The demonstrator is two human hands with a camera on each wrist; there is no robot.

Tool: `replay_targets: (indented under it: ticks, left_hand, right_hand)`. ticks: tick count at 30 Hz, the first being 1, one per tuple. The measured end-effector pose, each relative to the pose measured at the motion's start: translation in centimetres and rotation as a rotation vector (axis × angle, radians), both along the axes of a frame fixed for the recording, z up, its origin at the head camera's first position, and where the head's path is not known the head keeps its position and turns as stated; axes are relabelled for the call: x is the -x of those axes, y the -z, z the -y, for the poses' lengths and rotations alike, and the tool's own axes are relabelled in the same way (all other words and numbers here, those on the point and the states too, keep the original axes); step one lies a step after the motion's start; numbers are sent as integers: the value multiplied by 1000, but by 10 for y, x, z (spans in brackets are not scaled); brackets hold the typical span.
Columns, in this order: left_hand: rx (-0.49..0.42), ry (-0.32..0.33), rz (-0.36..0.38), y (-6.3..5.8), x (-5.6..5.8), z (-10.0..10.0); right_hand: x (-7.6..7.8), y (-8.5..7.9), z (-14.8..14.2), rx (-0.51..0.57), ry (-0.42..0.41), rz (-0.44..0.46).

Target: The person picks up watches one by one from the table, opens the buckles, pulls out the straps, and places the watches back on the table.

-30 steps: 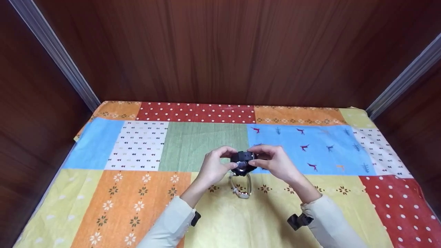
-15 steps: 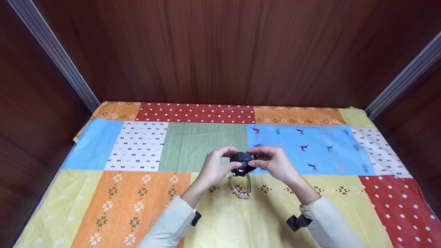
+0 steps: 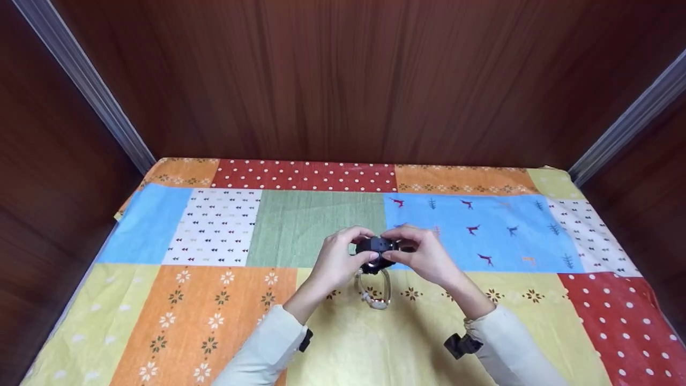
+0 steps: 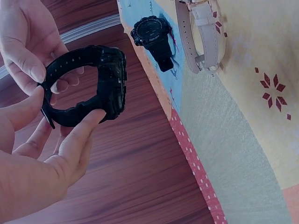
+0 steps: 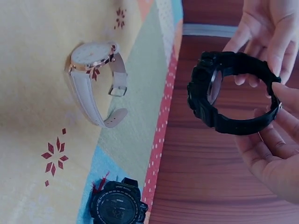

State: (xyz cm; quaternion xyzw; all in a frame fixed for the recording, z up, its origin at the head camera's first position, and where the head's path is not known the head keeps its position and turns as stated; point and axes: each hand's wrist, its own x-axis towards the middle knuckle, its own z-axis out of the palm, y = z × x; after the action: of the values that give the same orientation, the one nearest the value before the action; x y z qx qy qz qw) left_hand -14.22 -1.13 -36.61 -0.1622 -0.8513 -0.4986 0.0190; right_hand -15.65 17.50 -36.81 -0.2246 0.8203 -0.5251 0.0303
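Note:
A black sport watch [image 3: 376, 245] is held up over the cloth between both hands. Its strap [image 4: 70, 116] curves round into a loop, and the two ends meet near the buckle [image 5: 279, 106]. My left hand [image 3: 336, 261] pinches the strap, with a finger reaching along it toward the case [image 4: 112, 81]. From the other side my right hand [image 3: 429, 255] grips the strap ends with thumb and fingers. Below the hands, a watch with a pale strap [image 5: 84, 93] and rose-gold rim lies on its side. A second black digital watch [image 5: 116, 209] rests on the blue patch.
A patchwork cloth [image 3: 214, 321] covers the table. Dark wood panels [image 3: 343, 80] rise behind and at both sides, with metal strips [image 3: 91, 86] at the corners. A dark wrist-worn device [image 3: 462, 346] sits at the right sleeve.
Both hands have drawn slightly closer together on the black watch. The right thumb and fingers have shifted a little left along the strap. The pale watch has stayed in place.

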Motion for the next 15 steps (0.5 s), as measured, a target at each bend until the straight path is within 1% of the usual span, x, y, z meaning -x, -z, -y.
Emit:
replay_targets:
  ticks: [6,15]
  left_hand:
    - [67,6,-37,-1,0,-1]
    - [85,1,-75,-1,0,-2]
  right_hand:
    - [-1,-1,3,-63,18,-73]
    - [-1,-1,3,-59,27,-65]
